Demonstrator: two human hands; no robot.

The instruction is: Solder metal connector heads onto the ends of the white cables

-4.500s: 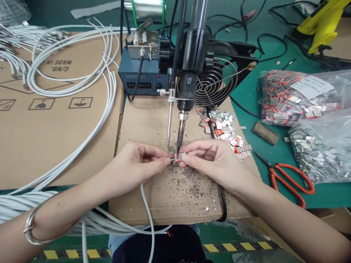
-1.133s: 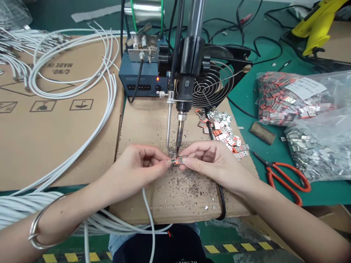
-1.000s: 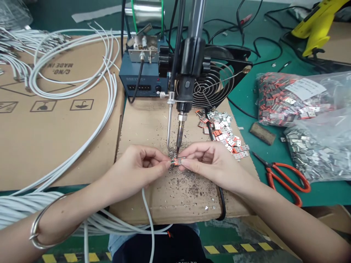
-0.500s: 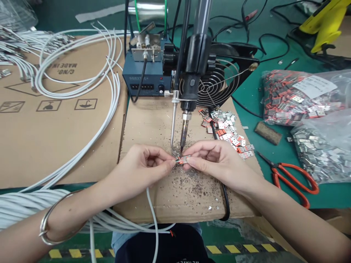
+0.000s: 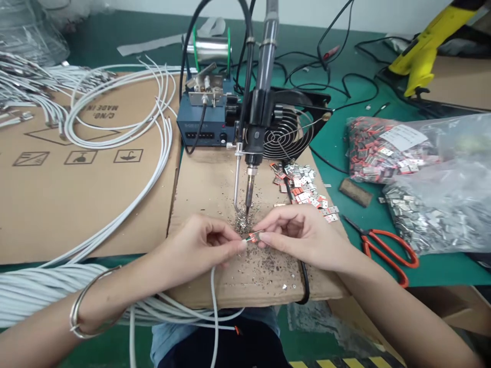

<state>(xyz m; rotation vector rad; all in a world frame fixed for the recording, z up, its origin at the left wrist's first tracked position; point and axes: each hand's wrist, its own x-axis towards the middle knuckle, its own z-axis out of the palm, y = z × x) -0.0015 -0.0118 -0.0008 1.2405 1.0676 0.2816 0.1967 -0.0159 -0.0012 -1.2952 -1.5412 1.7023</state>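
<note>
My left hand (image 5: pixel 209 241) pinches the end of a white cable (image 5: pixel 214 312), whose free length hangs down past the cardboard's front edge. Between thumb and forefinger, my right hand (image 5: pixel 297 235) grips a small USB connector (image 5: pixel 254 236) with orange plastic and a metal face. The thin wires at the cable's tip meet the connector's back end; whether they are joined I cannot tell. Just above and behind my fingers stands a soldering iron (image 5: pixel 250 189), its tip pointing down at a heap of solder bits. Beside it runs a thin metal solder feed tube (image 5: pixel 237 179).
Loose USB connectors (image 5: pixel 303 186) lie right of the iron. Orange-handled scissors (image 5: pixel 383 250), a brown block (image 5: pixel 355 192) and bags of metal parts (image 5: pixel 387 148) sit farther right. A blue solder feeder (image 5: pixel 205 125) and fan (image 5: pixel 287 135) stand behind. Bundled white cables (image 5: pixel 49 286) lie left.
Both hands have drawn the connector and cable slightly toward me, away from the iron's tip. Thin coloured wires now show between the fingers. The camera view has shifted too.
</note>
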